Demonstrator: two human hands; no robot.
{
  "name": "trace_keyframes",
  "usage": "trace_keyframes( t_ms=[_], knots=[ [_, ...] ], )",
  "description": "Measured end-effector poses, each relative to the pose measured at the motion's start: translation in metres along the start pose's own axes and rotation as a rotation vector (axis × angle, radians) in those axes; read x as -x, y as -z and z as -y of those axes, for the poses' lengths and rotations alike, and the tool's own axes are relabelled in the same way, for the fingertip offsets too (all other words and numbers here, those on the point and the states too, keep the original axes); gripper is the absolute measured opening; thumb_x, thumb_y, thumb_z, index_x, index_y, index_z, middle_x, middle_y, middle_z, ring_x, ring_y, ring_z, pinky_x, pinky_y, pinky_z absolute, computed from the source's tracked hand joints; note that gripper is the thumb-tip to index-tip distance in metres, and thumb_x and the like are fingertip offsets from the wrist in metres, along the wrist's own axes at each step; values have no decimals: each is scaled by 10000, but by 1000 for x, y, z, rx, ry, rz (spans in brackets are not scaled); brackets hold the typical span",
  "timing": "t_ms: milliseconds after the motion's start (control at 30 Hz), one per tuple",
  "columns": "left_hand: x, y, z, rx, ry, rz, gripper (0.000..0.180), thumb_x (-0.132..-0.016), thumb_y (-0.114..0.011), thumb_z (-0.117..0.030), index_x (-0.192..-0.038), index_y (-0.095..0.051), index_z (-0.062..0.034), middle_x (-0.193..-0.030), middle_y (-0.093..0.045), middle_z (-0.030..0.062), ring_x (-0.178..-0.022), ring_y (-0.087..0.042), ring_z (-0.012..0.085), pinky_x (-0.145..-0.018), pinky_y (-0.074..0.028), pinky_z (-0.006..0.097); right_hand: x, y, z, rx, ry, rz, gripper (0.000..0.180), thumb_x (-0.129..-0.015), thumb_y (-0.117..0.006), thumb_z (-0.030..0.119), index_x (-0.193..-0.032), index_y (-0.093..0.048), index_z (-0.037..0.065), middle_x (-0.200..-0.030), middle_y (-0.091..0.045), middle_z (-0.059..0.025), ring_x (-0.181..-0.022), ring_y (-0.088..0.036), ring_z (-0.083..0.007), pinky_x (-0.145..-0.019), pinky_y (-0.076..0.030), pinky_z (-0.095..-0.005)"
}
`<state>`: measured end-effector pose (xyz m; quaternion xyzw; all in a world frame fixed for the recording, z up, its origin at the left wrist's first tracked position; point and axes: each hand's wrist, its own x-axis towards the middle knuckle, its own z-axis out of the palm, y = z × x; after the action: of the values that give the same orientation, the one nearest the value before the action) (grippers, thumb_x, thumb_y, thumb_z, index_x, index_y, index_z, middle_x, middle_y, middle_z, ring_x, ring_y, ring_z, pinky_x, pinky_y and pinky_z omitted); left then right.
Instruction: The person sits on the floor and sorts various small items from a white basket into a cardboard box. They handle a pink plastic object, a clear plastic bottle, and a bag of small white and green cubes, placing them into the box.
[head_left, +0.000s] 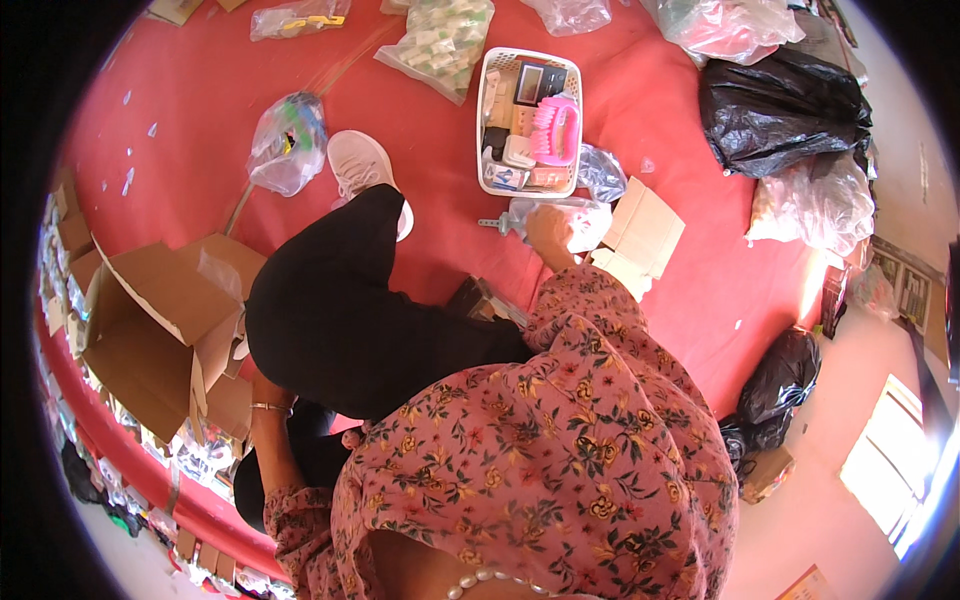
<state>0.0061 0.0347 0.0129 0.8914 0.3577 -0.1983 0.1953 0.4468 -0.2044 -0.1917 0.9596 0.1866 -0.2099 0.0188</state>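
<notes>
My right hand [547, 236] reaches forward past my knee and is closed on a clear plastic bag [588, 222], its fingertips partly hidden. Just beyond the bag stands a white plastic basket [530, 53] holding a pink bristled thing [556, 132], a dark device with a small display [540, 82] and small packets. An opened small cardboard box [645, 232] lies right of the bag. Low at the left, my left hand [264, 388] is beside a large open cardboard box [140, 345]; my leg and the box flaps hide its fingers.
Red sheeting [440, 250] covers the floor. A filled clear bag [288, 142] lies by my white shoe [362, 165], and a bag of pale green packets [440, 45] lies farther off. A black plastic bag [780, 110] is at the far right, another [780, 375] nearer.
</notes>
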Motion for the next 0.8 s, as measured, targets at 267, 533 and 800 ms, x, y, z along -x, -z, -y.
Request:
trace_keyframes(
  t_ms=[267,533,800],
  knots=[
    [-1,-3,2,26,47,38,338,-777,-546,-236,-1081,-560,-89,-999,-603,160,-905,-580,340,-729,-482,405,-70,74,15,156,361,-246,594,-706,-535,83,-1273,-358,56,-932,-546,-141,-941,-510,-313,-828,-382,-432],
    [2,-13,11,65,99,63,334,-786,-532,-251,-1075,-562,-85,-1006,-598,166,-908,-577,344,-735,-480,404,-101,82,6,91,531,-267,216,-744,-565,212,-825,-562,12,-898,-558,-167,-901,-506,-346,-776,-425,-420],
    [0,-8,8,47,72,51,333,-789,-523,-264,-1065,-567,-82,-987,-601,171,-902,-576,348,-730,-480,407,-121,128,0,-993,61,-133,265,-814,-586,205,-940,-578,-28,-871,-581,-103,-794,-555,-135,-661,-441,-271]
  ],
)
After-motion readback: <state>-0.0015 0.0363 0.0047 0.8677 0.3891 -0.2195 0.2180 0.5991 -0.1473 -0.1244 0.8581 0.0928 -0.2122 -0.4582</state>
